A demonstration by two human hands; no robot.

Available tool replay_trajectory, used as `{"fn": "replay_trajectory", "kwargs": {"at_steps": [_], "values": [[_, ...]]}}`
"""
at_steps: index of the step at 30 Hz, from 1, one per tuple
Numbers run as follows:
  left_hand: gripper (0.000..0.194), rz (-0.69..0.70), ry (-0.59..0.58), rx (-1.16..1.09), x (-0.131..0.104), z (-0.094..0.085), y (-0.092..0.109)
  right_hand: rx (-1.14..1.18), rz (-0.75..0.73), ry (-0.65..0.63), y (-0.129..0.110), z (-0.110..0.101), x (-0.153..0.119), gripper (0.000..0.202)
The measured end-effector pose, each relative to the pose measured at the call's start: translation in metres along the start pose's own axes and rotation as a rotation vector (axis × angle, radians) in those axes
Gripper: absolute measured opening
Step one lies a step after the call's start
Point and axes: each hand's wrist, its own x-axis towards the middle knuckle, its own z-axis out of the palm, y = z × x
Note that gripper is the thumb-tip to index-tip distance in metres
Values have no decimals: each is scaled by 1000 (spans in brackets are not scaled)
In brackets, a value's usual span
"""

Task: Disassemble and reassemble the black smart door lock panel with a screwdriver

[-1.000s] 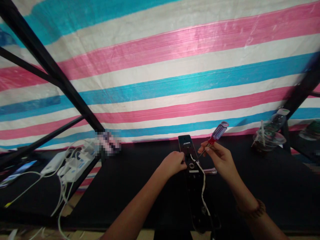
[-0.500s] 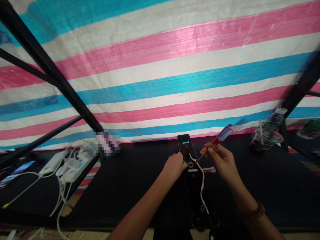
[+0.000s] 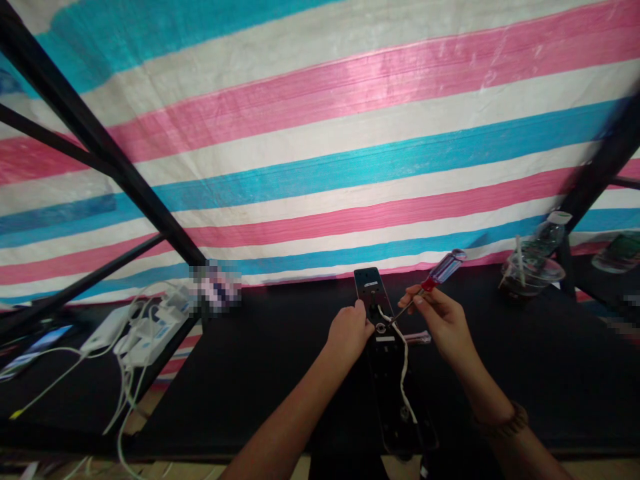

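Observation:
A long black panel [image 3: 393,381] lies lengthwise on the dark table, with small fittings, screw posts and white labels on its upturned face. It looks like a door lock plate. A white-sleeved cable [image 3: 405,367] runs down it from a hole near its upper part. My left hand [image 3: 349,331] is closed on the panel's left edge. In the fingers of my right hand [image 3: 443,320] is a screwdriver [image 3: 445,269] with a clear and red handle, slanted down to the left. Its tip is close to a round metal fitting [image 3: 381,328]; contact cannot be made out.
Right of the panel lies another clear handle-like piece [image 3: 419,338]. A plastic bowl [image 3: 533,273] and a bottle [image 3: 553,230] stand at the back right. White chargers and cables crowd a power strip [image 3: 150,340] on the left. Striped sheeting [image 3: 350,167] hangs behind the table.
The screwdriver and my right hand have shifted very slightly to the left. My left hand keeps its hold on the panel.

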Motion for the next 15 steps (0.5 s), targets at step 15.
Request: {"fn": "replay_trajectory", "kwargs": {"at_steps": [15], "values": [[14, 111, -22, 2, 6, -3, -11, -5, -9, -2, 0, -1, -2, 21]]}}
